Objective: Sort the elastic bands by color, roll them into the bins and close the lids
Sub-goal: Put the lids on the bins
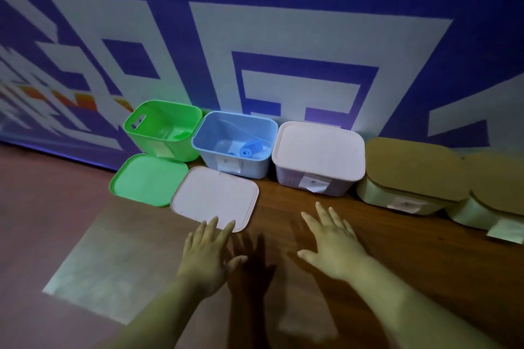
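Left hand (208, 252) flat, fingers straight and spread, gripping nothing; fingertips (228, 229) overlap the near edge of the pale lid (215, 197), contact vs hover can't tell; right hand (331, 244) same pose, spread wide and empty, over the wooden floor (397, 249) just right of that lid; pale lid lies flat in front of the blue bin (209, 159), which is uncovered with a rolled blue band (249, 152) on its bottom; left of it the green bin (184, 150), also uncovered, something green inside, too blurred to call; green lid (147, 178) flat on the floor in front of it, right beside the pale lid; right of blue, pink bin (289, 178) with its lid on; further right two tan-lidded oval boxes (411, 176), closed; all lined up against the blue-and-white patterned wall (283, 37).
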### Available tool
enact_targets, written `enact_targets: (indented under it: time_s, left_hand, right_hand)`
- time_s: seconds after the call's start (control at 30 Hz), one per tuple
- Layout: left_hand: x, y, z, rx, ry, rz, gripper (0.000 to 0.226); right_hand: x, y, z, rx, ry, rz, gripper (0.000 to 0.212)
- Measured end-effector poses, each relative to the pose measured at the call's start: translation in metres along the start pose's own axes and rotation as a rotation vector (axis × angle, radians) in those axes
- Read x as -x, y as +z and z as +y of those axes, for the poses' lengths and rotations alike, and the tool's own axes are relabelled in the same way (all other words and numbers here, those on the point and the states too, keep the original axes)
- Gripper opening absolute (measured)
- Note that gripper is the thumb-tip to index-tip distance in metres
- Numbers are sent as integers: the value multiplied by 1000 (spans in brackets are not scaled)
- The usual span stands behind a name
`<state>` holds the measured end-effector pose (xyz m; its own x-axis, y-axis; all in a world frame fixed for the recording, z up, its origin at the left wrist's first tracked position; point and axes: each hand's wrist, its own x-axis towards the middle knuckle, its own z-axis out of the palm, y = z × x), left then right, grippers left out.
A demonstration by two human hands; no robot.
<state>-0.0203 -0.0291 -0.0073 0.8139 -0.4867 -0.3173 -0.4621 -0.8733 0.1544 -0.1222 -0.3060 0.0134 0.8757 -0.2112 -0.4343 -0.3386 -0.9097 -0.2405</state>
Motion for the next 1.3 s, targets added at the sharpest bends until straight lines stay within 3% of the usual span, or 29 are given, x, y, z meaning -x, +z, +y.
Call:
enact_targets:
  time_s: [0.33,0.47,0.73,0.9,1.13,1.3]
  left_hand:
    - [-28,-5,-98,14,1,21,98]
    - [-65,-7,-151,-6,5,-24,86]
    - [-129,-4,-205,-107,199,-150,84]
    - [-143,7,-210,-124,348,-166,84]
    - [-132,25,-213,-129,401,-126,79]
    - [-122,24,-211,-114,403,-147,74]
  right_hand:
    - [-51,21,-86,-26,3,-58,87]
    - [-78,41,-130,-53,44,-103,87]
    - [-120,76,-177,-84,180,-116,83]
    - [-128,94,-187,-122,243,-25,77]
    - [-114,114,-182,-99,228,213,65]
    - [-105,120,-173,10,175,211,55]
